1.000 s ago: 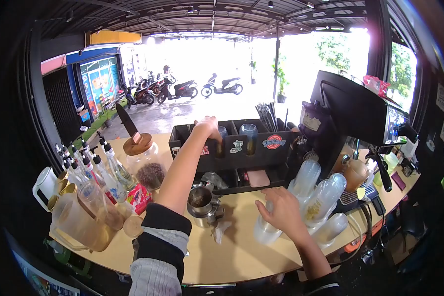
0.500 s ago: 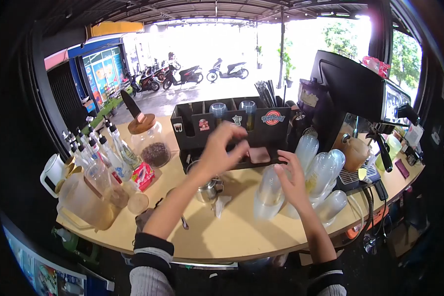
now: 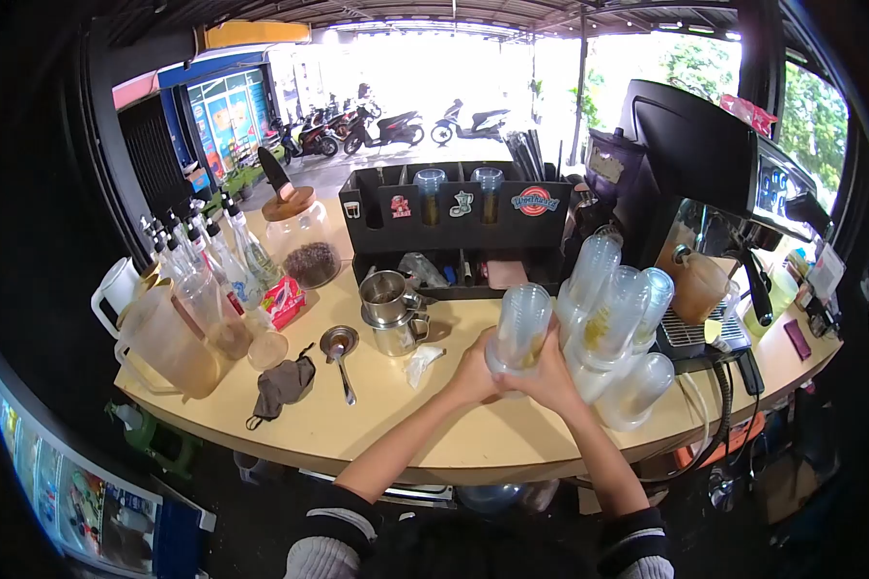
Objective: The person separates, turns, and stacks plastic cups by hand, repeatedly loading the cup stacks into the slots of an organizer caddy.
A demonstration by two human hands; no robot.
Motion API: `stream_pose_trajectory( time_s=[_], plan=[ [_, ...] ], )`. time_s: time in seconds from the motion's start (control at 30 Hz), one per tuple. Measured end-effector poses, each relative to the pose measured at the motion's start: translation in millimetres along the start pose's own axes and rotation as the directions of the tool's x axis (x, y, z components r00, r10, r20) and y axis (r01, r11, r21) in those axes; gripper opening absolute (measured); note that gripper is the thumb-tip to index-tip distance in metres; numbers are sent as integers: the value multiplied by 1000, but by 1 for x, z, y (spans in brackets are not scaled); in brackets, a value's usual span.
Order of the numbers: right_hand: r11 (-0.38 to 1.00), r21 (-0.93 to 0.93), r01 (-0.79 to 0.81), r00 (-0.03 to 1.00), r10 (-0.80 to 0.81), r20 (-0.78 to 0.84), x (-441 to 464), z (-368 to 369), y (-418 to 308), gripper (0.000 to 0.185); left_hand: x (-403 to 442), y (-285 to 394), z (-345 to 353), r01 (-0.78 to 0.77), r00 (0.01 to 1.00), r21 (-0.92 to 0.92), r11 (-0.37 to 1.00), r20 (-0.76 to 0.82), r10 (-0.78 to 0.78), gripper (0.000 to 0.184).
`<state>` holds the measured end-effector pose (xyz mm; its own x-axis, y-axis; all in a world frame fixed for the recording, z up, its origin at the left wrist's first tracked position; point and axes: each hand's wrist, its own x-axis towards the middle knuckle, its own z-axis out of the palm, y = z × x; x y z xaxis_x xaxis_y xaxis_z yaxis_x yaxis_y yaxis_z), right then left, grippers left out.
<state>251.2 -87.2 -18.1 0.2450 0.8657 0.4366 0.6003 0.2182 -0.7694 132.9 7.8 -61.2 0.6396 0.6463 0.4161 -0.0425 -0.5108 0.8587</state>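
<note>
A stack of clear plastic cups (image 3: 524, 317) stands upside down near the front middle of the table. My left hand (image 3: 475, 374) is closed round its lower left side, and my right hand (image 3: 548, 374) closes round the lower right side. Both hands hide part of the stack's base. More upturned plastic cups (image 3: 608, 318) stand just right of my right hand, some with yellowish prints. To the left of my left hand lie a crumpled white tissue (image 3: 423, 366) and a metal drip filter (image 3: 386, 295) on a metal cup (image 3: 396, 335).
A black organizer (image 3: 454, 236) stands at the back. An espresso machine (image 3: 690, 145) is at the right. Syrup bottles (image 3: 212, 251), a pitcher (image 3: 169, 347) and a jar of beans (image 3: 306, 253) occupy the left. A spoon (image 3: 343, 376) and a dark cloth pouch (image 3: 285, 388) lie nearer the front edge.
My left hand has moved right and down from in front of the organizer to the cup stack. My right hand has lowered slightly, and both hands have closed round the stack. The view has shifted.
</note>
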Motion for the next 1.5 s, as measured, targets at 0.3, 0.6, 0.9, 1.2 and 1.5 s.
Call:
stream_pose_trajectory(
  time_s=[0.3, 0.6, 0.9, 1.2, 1.5],
  plan=[
    [996, 71, 50, 996, -45, -76, 6, -2, -4, 112, -1, -14, 6, -17, 999, -133, 991, -48, 11, 82],
    [1000, -7, 10, 1000, -10, 2, 6, -6, 1, 107, 0, -22, 5, -115, 991, -85, 990, -74, 109, 92],
    [996, 80, 31, 998, -26, -60, 0, 2, 7, 100, -4, -22, 9, -72, 995, -105, 992, -70, 64, 85],
    [993, 116, -9, 990, 25, -142, -9, 7, 0, 98, -6, -11, 10, -36, 998, -144, 989, -63, 27, 80],
    [986, 136, 100, 959, -60, -277, -13, 20, 14, 98, -7, -9, 10, -10, 998, -212, 977, -68, -4, 82]
  ],
)
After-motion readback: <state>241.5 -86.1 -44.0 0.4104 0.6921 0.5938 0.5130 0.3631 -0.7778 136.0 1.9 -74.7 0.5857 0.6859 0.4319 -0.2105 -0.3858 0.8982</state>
